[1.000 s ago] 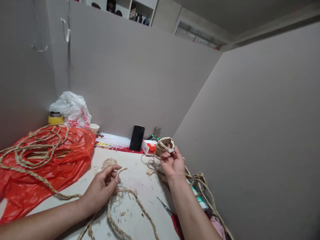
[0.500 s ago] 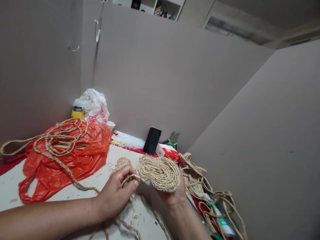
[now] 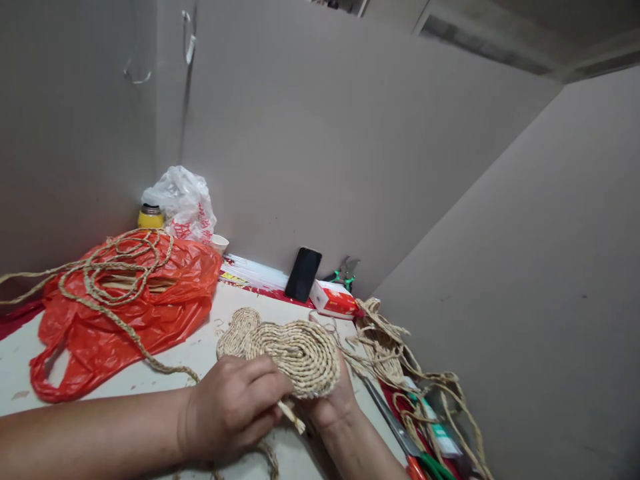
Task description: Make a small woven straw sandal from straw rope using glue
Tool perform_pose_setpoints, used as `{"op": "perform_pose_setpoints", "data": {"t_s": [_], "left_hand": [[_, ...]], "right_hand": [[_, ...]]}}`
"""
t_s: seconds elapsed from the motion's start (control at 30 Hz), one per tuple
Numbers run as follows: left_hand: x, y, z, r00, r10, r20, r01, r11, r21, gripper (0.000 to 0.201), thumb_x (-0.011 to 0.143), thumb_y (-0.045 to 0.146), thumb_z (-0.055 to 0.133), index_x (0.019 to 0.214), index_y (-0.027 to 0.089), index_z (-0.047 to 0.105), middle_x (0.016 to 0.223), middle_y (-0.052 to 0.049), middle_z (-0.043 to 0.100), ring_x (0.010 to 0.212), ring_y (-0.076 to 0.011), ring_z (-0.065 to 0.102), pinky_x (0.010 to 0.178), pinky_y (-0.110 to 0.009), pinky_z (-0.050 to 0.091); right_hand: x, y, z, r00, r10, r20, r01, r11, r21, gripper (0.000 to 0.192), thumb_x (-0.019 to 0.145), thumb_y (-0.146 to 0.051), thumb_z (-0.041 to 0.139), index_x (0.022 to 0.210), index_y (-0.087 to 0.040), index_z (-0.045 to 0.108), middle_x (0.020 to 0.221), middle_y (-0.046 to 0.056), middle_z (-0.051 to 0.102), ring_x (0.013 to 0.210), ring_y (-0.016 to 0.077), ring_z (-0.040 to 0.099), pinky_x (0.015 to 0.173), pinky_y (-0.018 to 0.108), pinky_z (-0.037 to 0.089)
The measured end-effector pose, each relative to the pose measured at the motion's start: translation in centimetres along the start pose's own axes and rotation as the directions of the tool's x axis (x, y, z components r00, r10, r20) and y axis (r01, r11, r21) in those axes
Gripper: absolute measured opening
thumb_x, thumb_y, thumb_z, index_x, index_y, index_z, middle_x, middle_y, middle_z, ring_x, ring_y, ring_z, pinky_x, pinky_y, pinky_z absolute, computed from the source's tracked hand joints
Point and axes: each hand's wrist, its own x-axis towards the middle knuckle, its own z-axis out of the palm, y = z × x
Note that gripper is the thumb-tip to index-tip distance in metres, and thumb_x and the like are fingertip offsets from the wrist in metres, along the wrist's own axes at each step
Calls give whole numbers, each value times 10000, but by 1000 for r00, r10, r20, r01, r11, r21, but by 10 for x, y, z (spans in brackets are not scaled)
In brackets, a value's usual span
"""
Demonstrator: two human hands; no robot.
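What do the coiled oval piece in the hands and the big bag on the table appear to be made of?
The coiled oval piece looks like braided straw or a similar dry plant fibre: pale tan, matte, twisted strands, a frayed end by the left hand. The orange bag looks like thin plastic film: glossy, crinkled, slightly translucent.

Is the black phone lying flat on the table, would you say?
No, the black phone stands tilted, leaning against the wall behind the table.
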Motion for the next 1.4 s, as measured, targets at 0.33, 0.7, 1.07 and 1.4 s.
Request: {"op": "perform_pose_setpoints", "data": {"t_s": [0.33,0.7,1.07,1.4], "left_hand": [[0,-6,-8,984,8,-176,-6,1000,13,346,799,122,492,1125,169,596,922,-132,647,770,-208,611,655,-293,485],[24,-4,-10,691,-715,-108,425,523,-739,150,767,298,633,854,178,653,655,22,540,518,-84,414,478,-194,326],[27,-4,-11,697,-704,133,356,179,-917,205,684,320,733,785,152,673,694,-4,621,609,-117,546,596,-234,441],[32,-1,-24,707,-654,269,412,72,-908,257,670,310,766,806,133,639,749,-3,621,680,-98,548,662,-220,426]], "right_hand": [[-3,13,0,999,19,37,-13,989,-149,442,789,-559,471,803,-159,660,624,54,659,453,148,498,348,210,285],[-11,-28,-14,859,-507,-71,453,818,-355,293,742,-405,691,960,-210,693,881,32,695,780,175,610,682,260,467],[-15,-24,-13,925,-354,136,379,873,-308,234,714,-359,750,852,-173,717,708,16,692,630,141,590,610,241,458],[-22,-28,-6,945,-298,133,325,897,-300,215,620,-348,817,725,-185,724,592,-15,647,506,95,517,518,197,427]]}}
